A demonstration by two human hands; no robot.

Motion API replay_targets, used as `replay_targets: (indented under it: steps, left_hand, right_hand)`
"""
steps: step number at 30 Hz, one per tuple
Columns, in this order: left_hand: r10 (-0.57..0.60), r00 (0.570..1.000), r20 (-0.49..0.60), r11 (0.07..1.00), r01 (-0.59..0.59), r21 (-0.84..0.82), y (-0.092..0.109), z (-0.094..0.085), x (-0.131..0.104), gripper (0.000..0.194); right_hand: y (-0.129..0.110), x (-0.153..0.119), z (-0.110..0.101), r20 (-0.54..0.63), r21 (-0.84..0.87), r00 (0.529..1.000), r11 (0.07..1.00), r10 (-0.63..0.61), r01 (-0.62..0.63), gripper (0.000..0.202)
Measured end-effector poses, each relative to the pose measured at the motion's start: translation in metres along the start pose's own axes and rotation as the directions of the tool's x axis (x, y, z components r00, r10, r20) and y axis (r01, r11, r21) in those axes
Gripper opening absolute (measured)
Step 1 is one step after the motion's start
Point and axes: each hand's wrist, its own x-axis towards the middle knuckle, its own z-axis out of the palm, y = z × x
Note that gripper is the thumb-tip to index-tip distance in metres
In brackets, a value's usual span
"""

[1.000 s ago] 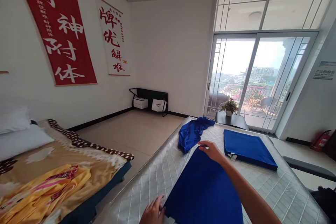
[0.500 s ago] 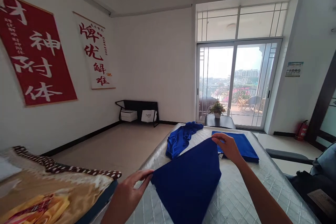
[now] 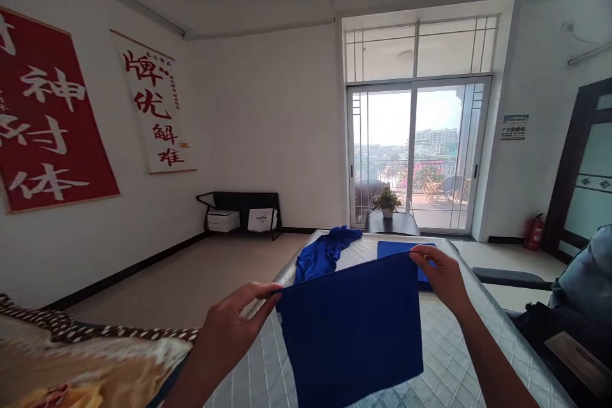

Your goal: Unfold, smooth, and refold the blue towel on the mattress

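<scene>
Blue cloth (image 3: 354,335) hangs above the quilted mattress (image 3: 459,350) at the view's six o'clock; a second ago it lay flatter, and now both upper corners are in hand, its top edge drawn straight. Left hand (image 3: 233,322) pinches the ten-o'clock corner, right hand (image 3: 444,279) the one-o'clock corner, thumbs against fingers. It looks smooth, roughly square, its right side higher, a pale patch on the left edge.

Through my remote view, the left hand (image 3: 232,322) and right hand (image 3: 444,277) are both bare, with slim, tapering fingers (image 3: 261,290). I see the left forearm (image 3: 191,377) and right forearm (image 3: 495,354) uncovered too, slender and smooth in outline, narrowing towards the hands.
</scene>
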Motion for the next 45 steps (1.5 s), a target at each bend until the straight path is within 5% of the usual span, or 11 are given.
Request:
replay_targets:
  steps: [4,8,14,17,21,24,27,30,35,40,45]
  left_hand:
    - [-0.041,0.984,0.175,0.977,0.076,-0.198,0.029,0.01,0.0,0.03]
    - [0.188,0.929,0.319,0.898,-0.032,-0.439,0.079,0.021,-0.004,0.022]
    - [0.397,0.887,0.237,0.733,-0.151,-0.663,0.119,0.04,-0.021,0.019]
    - [0.295,0.918,0.265,0.749,-0.05,-0.661,0.102,0.052,-0.04,0.019]
    - [0.083,0.914,0.398,0.819,0.165,-0.549,0.049,0.078,-0.087,0.027]
    - [-0.103,0.863,0.494,0.883,0.308,-0.355,0.001,0.106,-0.131,0.032]
    - [-0.298,0.748,0.593,0.909,0.412,-0.061,-0.037,0.126,-0.168,0.034]
    - [-0.367,0.701,0.612,0.909,0.41,0.075,-0.058,0.133,-0.192,0.036]
    - [-0.353,0.728,0.588,0.908,0.418,0.029,-0.075,0.131,-0.216,0.029]
    - [-0.336,0.814,0.475,0.916,0.4,-0.037,-0.086,0.129,-0.225,0.028]
    - [-0.291,0.858,0.423,0.93,0.358,-0.086,-0.089,0.123,-0.212,0.042]
  right_hand:
    - [0.006,-0.002,-0.022,-0.158,-0.103,0.987,0.995,0.001,-0.018,0.047]
    - [0.003,0.003,-0.037,-0.405,-0.148,0.912,0.98,0.061,-0.132,0.054]
    - [-0.02,0.028,-0.02,-0.626,-0.259,0.777,0.958,-0.071,-0.121,0.051]
    - [-0.017,0.044,0.025,-0.481,-0.349,0.863,0.937,-0.154,-0.027,0.046]
    - [0.014,0.043,0.121,0.011,-0.322,0.998,0.945,-0.06,0.06,0.038]
    - [0.039,0.012,0.186,0.297,-0.31,0.953,0.95,0.057,0.04,0.029]
    - [0.06,-0.035,0.213,0.439,-0.313,0.892,0.949,0.104,0.044,0.021]
    - [0.079,-0.084,0.193,0.541,-0.321,0.831,0.945,0.13,0.062,0.014]
    - [0.11,-0.169,0.098,0.637,-0.387,0.76,0.907,0.132,0.167,0.024]
    - [0.123,-0.242,0.019,0.598,-0.397,0.793,0.903,0.118,0.164,0.024]
    - [0.115,-0.261,-0.001,0.526,-0.41,0.842,0.903,0.118,0.129,0.03]
